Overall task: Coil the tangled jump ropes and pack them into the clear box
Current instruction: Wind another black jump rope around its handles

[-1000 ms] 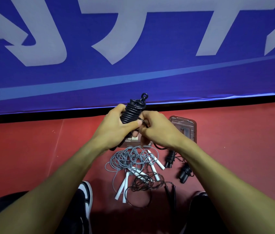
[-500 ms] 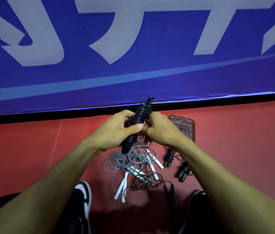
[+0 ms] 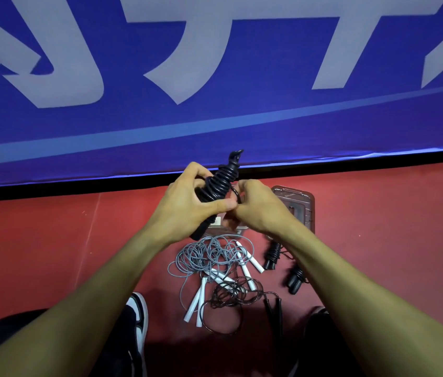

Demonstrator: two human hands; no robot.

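Jump ropes lie in a heap on the red floor (image 3: 79, 240), below the blue banner (image 3: 215, 118) that stands along its far edge: a grey rope with white handles (image 3: 209, 257) tangled in loose loops, a thin dark rope (image 3: 231, 297) overlapping its near side, and two wound black bundles (image 3: 273, 255) just to the right. The clear box (image 3: 300, 202) sits beyond the heap, near the banner's foot, partly hidden by the right forearm. A black-and-white shoe (image 3: 140, 311) shows at the near edge.

Held above the heap, the black rope bundle (image 3: 219, 186) is gripped by the left hand (image 3: 187, 202), fingers curled round the wound handles. The right hand (image 3: 258, 205) pinches the loose cord end beside the bundle. The step in hand looks like finishing the wrap; next the end needs tucking or securing so the coil holds, then carrying to the box.

Compared with a second ago, the bundle is tilted more steeply, its top end now over the banner's lower edge, and both hands have closed tighter together.
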